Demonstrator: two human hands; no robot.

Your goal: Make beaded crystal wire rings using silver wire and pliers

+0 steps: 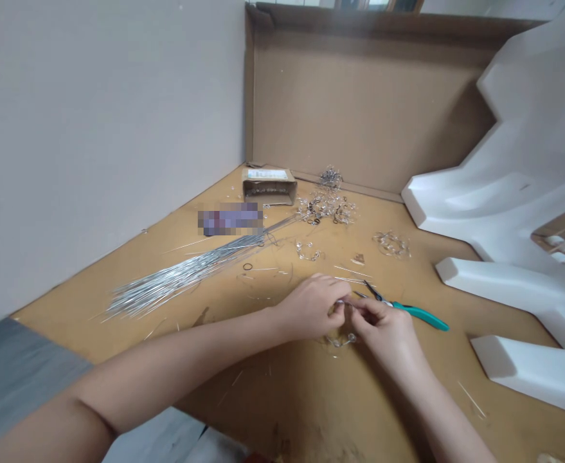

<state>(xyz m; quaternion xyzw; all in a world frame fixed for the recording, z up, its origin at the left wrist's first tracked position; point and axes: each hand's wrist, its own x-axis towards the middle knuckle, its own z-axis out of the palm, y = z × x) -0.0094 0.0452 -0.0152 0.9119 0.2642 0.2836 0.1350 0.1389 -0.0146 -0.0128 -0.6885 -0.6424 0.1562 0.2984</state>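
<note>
At the left of the bench (147,386), a fanned bundle of straight silvery wires (180,273) lies slantwise, with a blurred-out packet (231,218) just beyond its far end. Next come a loose dark ring (248,266) and, farther back, a small open cardboard box (269,175) on its side. The left hand (315,305) has its fingers bent together, clamped on a small glinting piece (341,302), mostly hidden. Behind it lies a tangled heap of wire loops (328,207); below, a looped wire chain (344,341) shows, whether joined to the piece I cannot tell. The right hand (383,321) pinches the same piece between thumb and fingers. Teal-handled pliers (424,316) lie just beyond that hand, jaws parted, with a wire coil (392,244) farther back. White moulded foam (499,280) stands at far right.
</note>
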